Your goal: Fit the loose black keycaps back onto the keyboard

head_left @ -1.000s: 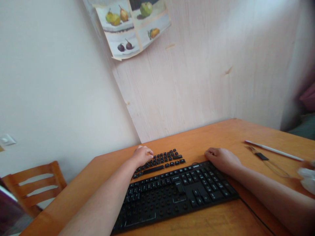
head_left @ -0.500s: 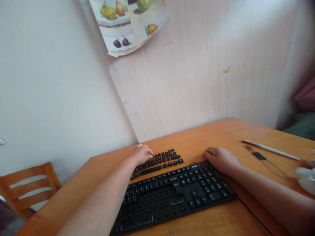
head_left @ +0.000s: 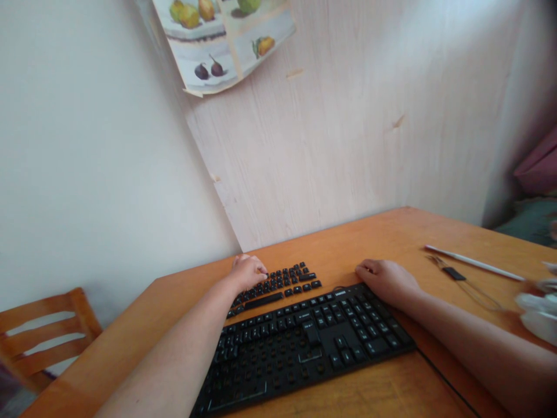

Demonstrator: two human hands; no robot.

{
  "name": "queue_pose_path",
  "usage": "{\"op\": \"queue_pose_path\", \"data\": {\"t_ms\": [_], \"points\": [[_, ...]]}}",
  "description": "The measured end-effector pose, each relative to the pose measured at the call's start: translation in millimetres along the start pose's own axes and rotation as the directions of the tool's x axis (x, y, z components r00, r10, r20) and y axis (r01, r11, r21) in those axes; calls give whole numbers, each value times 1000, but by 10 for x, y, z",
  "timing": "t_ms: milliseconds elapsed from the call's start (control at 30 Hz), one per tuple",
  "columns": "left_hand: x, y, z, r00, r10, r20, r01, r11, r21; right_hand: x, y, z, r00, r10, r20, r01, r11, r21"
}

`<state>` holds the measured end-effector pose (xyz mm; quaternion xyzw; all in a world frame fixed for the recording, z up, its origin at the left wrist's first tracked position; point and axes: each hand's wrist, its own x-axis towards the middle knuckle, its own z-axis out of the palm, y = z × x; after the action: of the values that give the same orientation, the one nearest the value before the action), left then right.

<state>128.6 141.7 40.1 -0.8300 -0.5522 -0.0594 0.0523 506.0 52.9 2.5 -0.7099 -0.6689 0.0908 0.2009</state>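
My left hand (head_left: 247, 273) reaches over the group of loose black keycaps (head_left: 282, 281) behind the keyboard. Its thumb and finger are pinched together at a small dark keycap (head_left: 266, 275) on the group's far side. A black keyboard (head_left: 348, 337) lies in front, with many bare key sockets (head_left: 272, 360) in its left and middle part; the number pad still has its keys. My right hand (head_left: 387, 283) rests at the keyboard's far right corner, fingers curled. What those fingers hold, if anything, is hidden. My left forearm covers the keyboard's left end.
On the right of the wooden table (head_left: 348, 238) lie a white stick (head_left: 476, 264), a wire tool with a black grip (head_left: 454, 273) and crumpled clear plastic (head_left: 539, 316). A cable (head_left: 448, 380) leaves the keyboard. A wall stands behind; a wooden chair (head_left: 47, 331) is left.
The view has shifted slightly. Both hands stay at nearly the same places, the left one still pinching among the keycaps.
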Motion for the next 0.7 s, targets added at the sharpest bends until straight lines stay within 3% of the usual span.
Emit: {"op": "queue_pose_path", "data": {"t_ms": [533, 700], "points": [[18, 32, 78, 998, -36, -59, 37, 999, 7, -17, -19, -22, 1000, 9, 6, -9, 1000, -5], [-69, 37, -16, 991, -79, -111, 80, 997, 1, -3, -2, -1, 1000, 8, 5, -8, 1000, -7]]}}
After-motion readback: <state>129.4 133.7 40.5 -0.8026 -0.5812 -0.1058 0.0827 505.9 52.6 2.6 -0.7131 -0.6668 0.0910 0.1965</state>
